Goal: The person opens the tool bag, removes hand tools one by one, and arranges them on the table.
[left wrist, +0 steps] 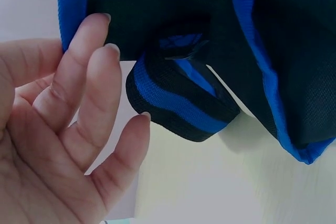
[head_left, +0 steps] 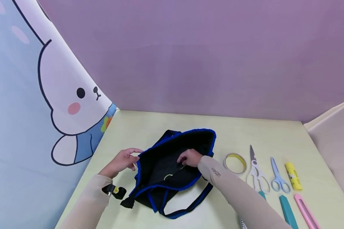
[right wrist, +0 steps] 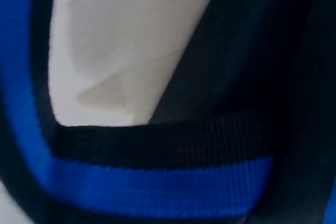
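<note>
A black bag [head_left: 172, 159] with blue edging lies on the table, its wide mouth facing up. At its left corner my left hand [head_left: 123, 162] pinches the rim; the left wrist view shows the fingers [left wrist: 97, 98] against the dark cloth and blue edge. My right hand [head_left: 190, 157] reaches into the mouth with bent fingers. Whether those fingers hold anything is hidden, and the hand does not show in the right wrist view. Inside the bag, a small pale ring-shaped thing [head_left: 168, 176] shows near the front. A black-and-blue strap [head_left: 186, 211] loops out at the front.
Right of the bag lie a tape roll [head_left: 235, 163], white-handled scissors [head_left: 256, 173], blue scissors [head_left: 279, 178] and a yellow glue stick [head_left: 293, 176]. Nearer me are a teal cutter [head_left: 288, 211] and a pink cutter [head_left: 306, 210]. A purple panel [head_left: 189, 63] stands behind the table.
</note>
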`<state>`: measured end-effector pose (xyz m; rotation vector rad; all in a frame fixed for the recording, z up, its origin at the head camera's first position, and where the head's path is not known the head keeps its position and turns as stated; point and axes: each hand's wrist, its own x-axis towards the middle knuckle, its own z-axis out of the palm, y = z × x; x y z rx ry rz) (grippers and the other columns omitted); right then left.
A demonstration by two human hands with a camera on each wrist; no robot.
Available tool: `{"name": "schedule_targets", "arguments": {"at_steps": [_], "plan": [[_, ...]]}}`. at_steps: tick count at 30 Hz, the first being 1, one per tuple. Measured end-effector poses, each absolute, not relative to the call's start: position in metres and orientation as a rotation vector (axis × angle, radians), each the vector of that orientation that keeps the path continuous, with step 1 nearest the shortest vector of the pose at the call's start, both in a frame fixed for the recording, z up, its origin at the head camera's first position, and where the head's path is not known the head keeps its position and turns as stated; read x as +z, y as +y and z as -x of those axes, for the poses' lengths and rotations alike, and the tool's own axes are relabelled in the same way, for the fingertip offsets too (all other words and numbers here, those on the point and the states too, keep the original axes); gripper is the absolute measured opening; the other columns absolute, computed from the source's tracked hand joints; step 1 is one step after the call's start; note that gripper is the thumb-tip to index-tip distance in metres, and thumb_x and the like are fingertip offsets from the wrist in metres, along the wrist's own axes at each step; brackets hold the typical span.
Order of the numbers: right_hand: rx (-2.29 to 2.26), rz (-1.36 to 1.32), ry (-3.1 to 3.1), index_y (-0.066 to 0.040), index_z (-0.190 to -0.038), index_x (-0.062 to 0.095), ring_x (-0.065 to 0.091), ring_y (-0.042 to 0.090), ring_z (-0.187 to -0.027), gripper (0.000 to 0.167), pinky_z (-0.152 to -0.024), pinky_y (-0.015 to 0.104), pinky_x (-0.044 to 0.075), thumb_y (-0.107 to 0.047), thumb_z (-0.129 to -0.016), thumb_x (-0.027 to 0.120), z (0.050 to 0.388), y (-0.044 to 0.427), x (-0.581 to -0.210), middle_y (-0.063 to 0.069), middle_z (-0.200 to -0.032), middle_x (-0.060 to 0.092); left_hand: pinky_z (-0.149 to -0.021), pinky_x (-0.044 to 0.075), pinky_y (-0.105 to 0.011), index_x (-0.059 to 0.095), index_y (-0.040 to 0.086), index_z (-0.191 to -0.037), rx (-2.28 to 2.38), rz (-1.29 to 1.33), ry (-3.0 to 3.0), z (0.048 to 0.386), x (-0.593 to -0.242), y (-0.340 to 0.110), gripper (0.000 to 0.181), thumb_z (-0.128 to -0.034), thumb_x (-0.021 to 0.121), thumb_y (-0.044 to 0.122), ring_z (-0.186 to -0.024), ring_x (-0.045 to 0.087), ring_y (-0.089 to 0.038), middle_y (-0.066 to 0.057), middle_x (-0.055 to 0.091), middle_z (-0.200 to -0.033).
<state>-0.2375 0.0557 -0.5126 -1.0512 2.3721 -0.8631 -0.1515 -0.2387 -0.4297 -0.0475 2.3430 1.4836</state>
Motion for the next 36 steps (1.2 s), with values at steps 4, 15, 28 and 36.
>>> {"name": "schedule_targets", "arguments": {"at_steps": [4,15,28,36], "plan": [[-0.802,1.086,2.374,-0.003,-0.098,0.072,0.061,0.014,-0.084,0.021,-0.078,0.022,0.047,0.006,-0.08,0.067,0.239,0.052,-0.517,0.005,-0.09,0.068,-0.068,0.054,-0.034,0.052,-0.008,-0.126,1.475,0.051,2.361,0.152,-0.432,-0.239,0.034,-0.0956,0.053,0.007,-0.057,0.061,-0.019,-0.003,0.055,-0.067],[-0.608,0.941,2.45,-0.008,-0.099,0.072,0.061,0.021,-0.092,0.025,-0.085,0.032,0.048,-0.002,-0.075,0.077,0.241,0.057,-0.532,0.004,-0.094,0.066,-0.067,0.054,-0.032,0.052,-0.009,-0.126,1.476,0.046,2.352,0.154,-0.43,-0.237,0.034,-0.0952,0.052,0.005,-0.056,0.06,-0.017,-0.002,0.055,-0.064],[-0.307,0.992,2.585,-0.02,-0.074,0.065,0.051,0.026,-0.085,0.014,-0.076,0.046,0.045,-0.014,-0.076,0.077,0.233,0.056,-0.533,0.001,-0.084,0.055,-0.07,0.055,-0.035,0.052,-0.008,-0.128,1.456,0.029,2.356,0.156,-0.427,-0.233,0.035,-0.0958,0.052,0.007,-0.058,0.062,-0.022,-0.003,0.056,-0.064],[-0.515,0.954,2.405,-0.013,-0.078,0.062,0.05,0.015,-0.075,0.01,-0.074,0.029,0.044,-0.007,-0.082,0.07,0.244,0.057,-0.53,-0.003,-0.079,0.055,-0.072,0.055,-0.035,0.051,-0.007,-0.128,1.44,0.012,2.358,0.156,-0.425,-0.234,0.035,-0.0963,0.052,0.008,-0.058,0.062,-0.02,-0.003,0.057,-0.065]]}}
